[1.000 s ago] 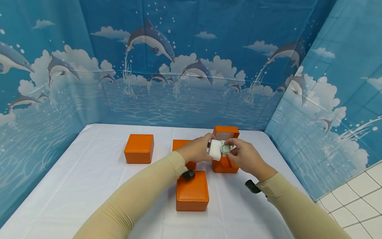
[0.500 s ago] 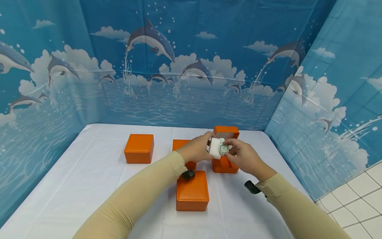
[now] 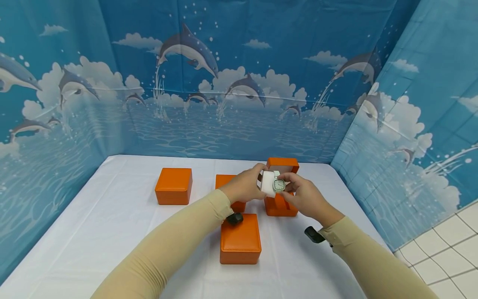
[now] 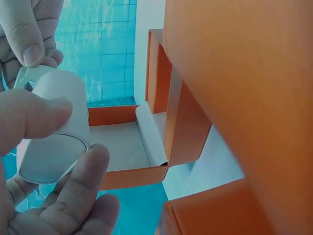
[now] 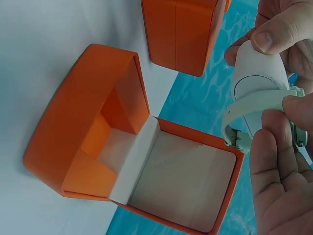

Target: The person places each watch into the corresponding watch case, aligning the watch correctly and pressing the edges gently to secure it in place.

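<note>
My left hand (image 3: pixel 246 185) grips a white watch pillow (image 3: pixel 267 184), thumb on one face and fingers around the other in the left wrist view. With its fingertips, my right hand (image 3: pixel 308 197) pinches a pale green wristwatch (image 3: pixel 279 185) by its case and strap. The closed strap (image 5: pixel 254 105) loops at the pillow's end and overlaps it in the right wrist view, its clasp (image 5: pixel 236 138) hanging to one side. Below both hands stands an orange watch box (image 3: pixel 281 208) with its lid raised, showing a pale lining (image 5: pixel 181 176) and a bare inner compartment.
Three closed orange boxes share the white-clothed table (image 3: pixel 123 232): one at the left (image 3: pixel 173 186), one partly behind my left hand (image 3: pixel 224 180), one nearer the front (image 3: pixel 240 239). A dolphin-print curtain (image 3: pixel 239 124) encloses the back and sides.
The watch has shifted left against the pillow, and its face has tipped. Both hands have drifted slightly up and left; the boxes stay put.
</note>
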Motion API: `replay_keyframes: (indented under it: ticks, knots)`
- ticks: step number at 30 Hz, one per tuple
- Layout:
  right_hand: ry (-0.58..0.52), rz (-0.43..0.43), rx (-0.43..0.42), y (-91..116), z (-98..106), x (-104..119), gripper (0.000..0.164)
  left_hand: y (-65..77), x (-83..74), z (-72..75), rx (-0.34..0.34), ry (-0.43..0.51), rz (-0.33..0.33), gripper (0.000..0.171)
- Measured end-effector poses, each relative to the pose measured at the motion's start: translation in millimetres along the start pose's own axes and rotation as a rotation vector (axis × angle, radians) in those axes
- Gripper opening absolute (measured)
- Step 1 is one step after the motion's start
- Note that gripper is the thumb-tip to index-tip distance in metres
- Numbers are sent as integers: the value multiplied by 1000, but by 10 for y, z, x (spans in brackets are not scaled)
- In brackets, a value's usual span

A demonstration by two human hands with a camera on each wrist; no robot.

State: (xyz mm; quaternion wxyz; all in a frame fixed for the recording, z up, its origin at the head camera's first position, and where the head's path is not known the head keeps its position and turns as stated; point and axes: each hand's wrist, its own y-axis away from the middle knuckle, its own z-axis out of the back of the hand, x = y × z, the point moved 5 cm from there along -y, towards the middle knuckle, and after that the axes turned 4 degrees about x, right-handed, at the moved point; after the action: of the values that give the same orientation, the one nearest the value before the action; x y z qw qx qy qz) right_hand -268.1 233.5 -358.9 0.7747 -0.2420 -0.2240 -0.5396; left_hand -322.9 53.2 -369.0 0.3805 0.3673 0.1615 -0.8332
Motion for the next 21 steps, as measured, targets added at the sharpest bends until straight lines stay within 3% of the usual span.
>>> replay_keyframes:
  ticks: [7,21]
  knots:
    - [-17,1,12,-7,5,18,43,12,18,-2,-2,64,7,74]
    - [-72,-9,30,-24,5,5,44,21,20,26,-22,88,-11,75]
